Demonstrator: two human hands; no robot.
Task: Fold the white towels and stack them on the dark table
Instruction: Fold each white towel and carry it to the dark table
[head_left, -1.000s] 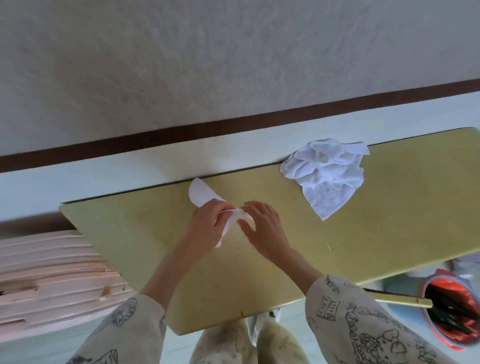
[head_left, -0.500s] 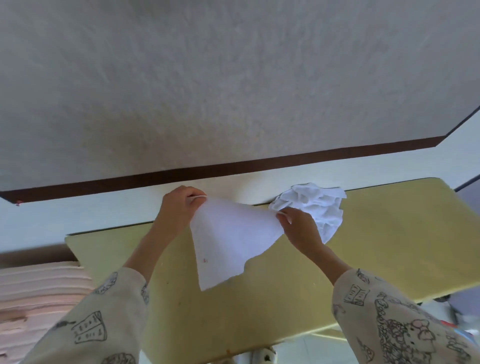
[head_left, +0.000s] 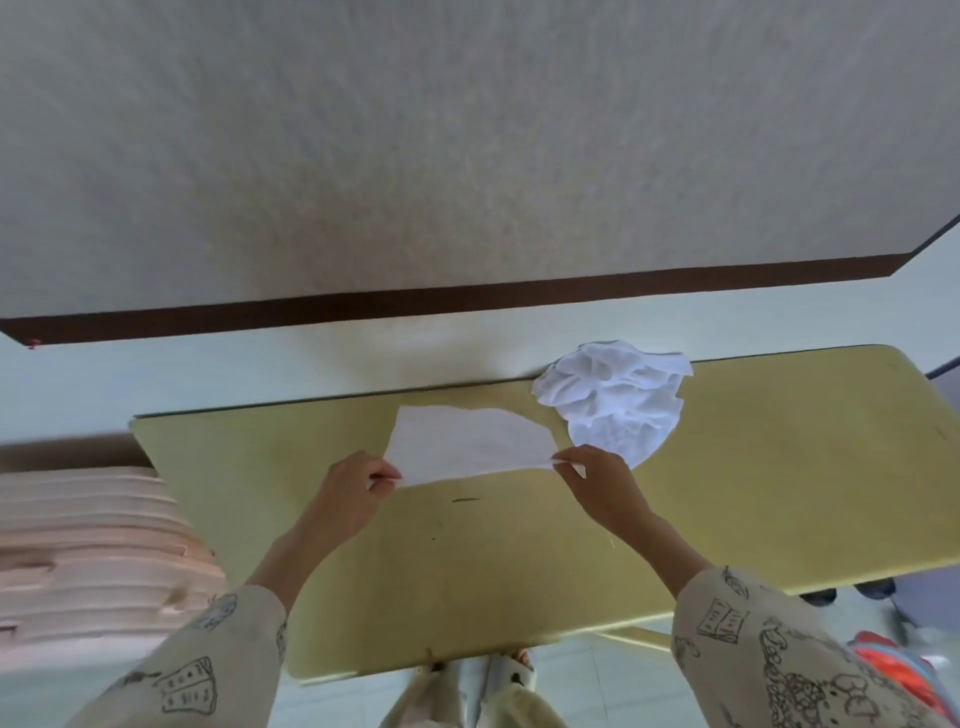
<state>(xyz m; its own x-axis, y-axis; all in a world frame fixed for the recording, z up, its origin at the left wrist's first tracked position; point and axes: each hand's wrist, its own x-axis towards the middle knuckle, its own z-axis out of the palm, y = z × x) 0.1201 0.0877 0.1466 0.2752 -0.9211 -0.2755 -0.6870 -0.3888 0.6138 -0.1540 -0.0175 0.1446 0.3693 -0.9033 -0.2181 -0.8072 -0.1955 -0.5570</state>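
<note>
- Two hands hold one white towel near the middle of the frame, stretched flat between them over the yellow-green table.
- The left hand pinches the towel's lower left corner, thumb and fingers closed on the cloth.
- The right hand pinches the lower right corner in the same way, its fingers curled round the edge.
- The towel looks thin and smooth, a wide band of plain white; its near edge runs taut from hand to hand, while its far edge is uneven and slopes down toward the right.
- Whether the far part of the towel touches the tabletop cannot be told.
- A heap of crumpled white towels lies right of centre, at the table's far edge against the wall, just beyond the right hand and close to the spread towel's right end.
- The heap is creased and bunched, with one flatter rounded flap hanging toward the viewer.
- Both sleeves are pale with dark line drawings, filling the lower corners of the frame.
- A stack of pale pink boards sits at the left edge, beside the table.
</note>
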